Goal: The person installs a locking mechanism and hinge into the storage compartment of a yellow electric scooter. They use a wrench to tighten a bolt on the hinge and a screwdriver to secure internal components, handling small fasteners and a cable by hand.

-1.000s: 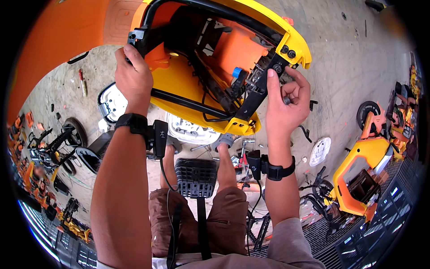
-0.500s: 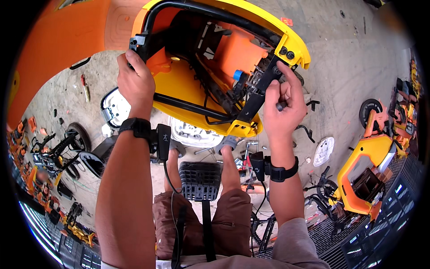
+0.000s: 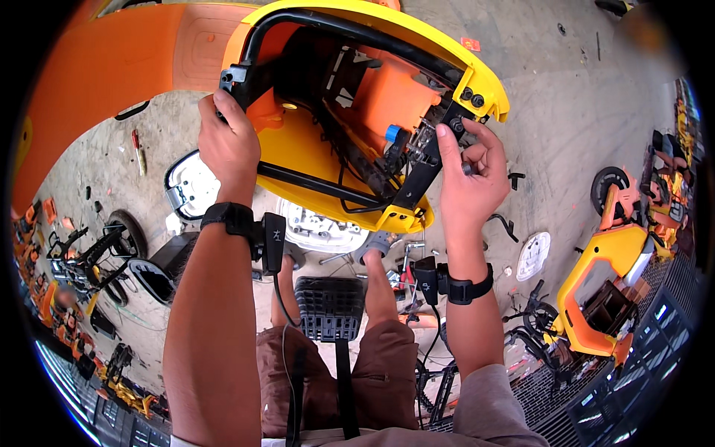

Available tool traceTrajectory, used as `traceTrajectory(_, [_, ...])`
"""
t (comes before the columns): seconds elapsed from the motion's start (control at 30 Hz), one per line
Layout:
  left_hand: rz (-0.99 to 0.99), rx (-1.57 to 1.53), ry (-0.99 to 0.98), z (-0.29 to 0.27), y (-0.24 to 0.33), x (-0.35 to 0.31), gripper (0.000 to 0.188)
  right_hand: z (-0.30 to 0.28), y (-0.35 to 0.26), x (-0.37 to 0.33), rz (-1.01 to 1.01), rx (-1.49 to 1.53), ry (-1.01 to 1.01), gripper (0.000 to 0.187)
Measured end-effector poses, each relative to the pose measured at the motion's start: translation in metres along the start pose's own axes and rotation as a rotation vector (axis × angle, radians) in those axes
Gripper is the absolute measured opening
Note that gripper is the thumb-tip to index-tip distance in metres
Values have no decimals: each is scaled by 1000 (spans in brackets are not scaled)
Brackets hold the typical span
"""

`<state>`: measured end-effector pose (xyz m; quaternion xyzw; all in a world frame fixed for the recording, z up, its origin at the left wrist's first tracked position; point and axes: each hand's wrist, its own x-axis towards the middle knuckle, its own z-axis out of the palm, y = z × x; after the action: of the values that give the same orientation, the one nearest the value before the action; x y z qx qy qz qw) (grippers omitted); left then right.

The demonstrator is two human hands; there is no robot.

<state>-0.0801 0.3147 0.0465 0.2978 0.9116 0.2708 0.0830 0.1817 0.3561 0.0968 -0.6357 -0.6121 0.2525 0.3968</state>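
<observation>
A yellow-and-orange scooter body with a black tubular frame stands in front of me, its top open. My left hand is closed around the left end of the frame, by a small black bracket. At the flat black crossbar on the right, thumb and index finger of my right hand pinch a round dark bolt. A small dark cylindrical piece sits in the curled fingers of that hand. Inside the body show a blue cap, cables and an orange panel.
White plastic shells and scattered tools lie on the floor near my feet. A yellow-orange scooter frame is at the right, a black wheel at the left. An orange body panel reaches past the upper left.
My right thumb and index finger have drawn together at the bolt on the crossbar; before, the index finger was stretched out against it. The left hand keeps its grip.
</observation>
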Motion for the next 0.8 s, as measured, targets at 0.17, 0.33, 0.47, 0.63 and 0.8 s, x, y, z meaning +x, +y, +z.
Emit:
traceTrajectory(0.17, [18,-2,18,1,-1,0,47,-3,-3,0,-38,-35,-53,22])
traceTrajectory(0.33, [8,9,13,1,-1,0,47,-1,-4,1,2,-6,7,19])
traceTrajectory(0.47, [-5,18,5,1,0,0,47,-3,-6,2,-4,-10,-25,19])
traceTrajectory(0.63, [6,25,10,2,-2,0,47,-3,-8,1,-4,-5,-13,18])
traceTrajectory(0.8, [-9,31,-11,0,-2,0,48,-6,0,3,-7,-34,-73,32])
